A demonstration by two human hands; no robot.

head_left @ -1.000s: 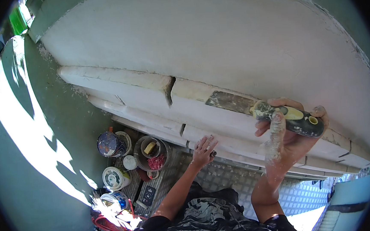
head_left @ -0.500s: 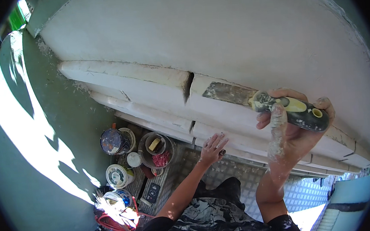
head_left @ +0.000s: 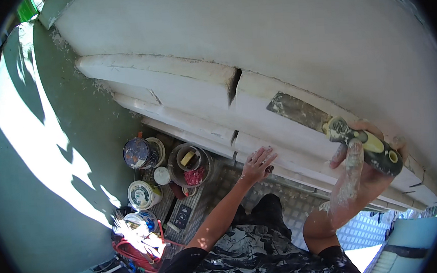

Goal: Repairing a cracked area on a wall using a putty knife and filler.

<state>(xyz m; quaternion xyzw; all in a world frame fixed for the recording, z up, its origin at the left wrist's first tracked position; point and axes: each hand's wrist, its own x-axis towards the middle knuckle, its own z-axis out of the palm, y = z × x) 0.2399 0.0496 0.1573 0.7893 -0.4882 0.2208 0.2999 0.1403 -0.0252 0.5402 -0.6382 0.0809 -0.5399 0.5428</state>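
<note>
My right hand [head_left: 353, 163], smeared with white filler, grips the black and yellow handle of a putty knife [head_left: 300, 111]. The knife's broad blade, streaked with dried filler, points to the upper left over the white stepped moulding [head_left: 276, 88]. Whether the blade touches the moulding I cannot tell. Lower down, my left hand [head_left: 260, 165] rests with its fingers stretched out at a lower ledge of the moulding. A small dark spot shows at that hand's edge, too small to make out. A dark vertical gap [head_left: 235, 83] splits the upper ledge left of the blade.
Down to the left, a round tub [head_left: 207, 174] holds a smaller bowl with a yellow block and some pink material. Paint-spotted buckets [head_left: 141, 195] stand beside it on wooden planks. A red hose [head_left: 135, 255] lies coiled nearby. A green wall [head_left: 92, 140] bounds the left side.
My right hand has moved right and slightly down with the putty knife, its blade now farther from the gap. The whole view has shifted a little; my left hand stays near the same ledge.
</note>
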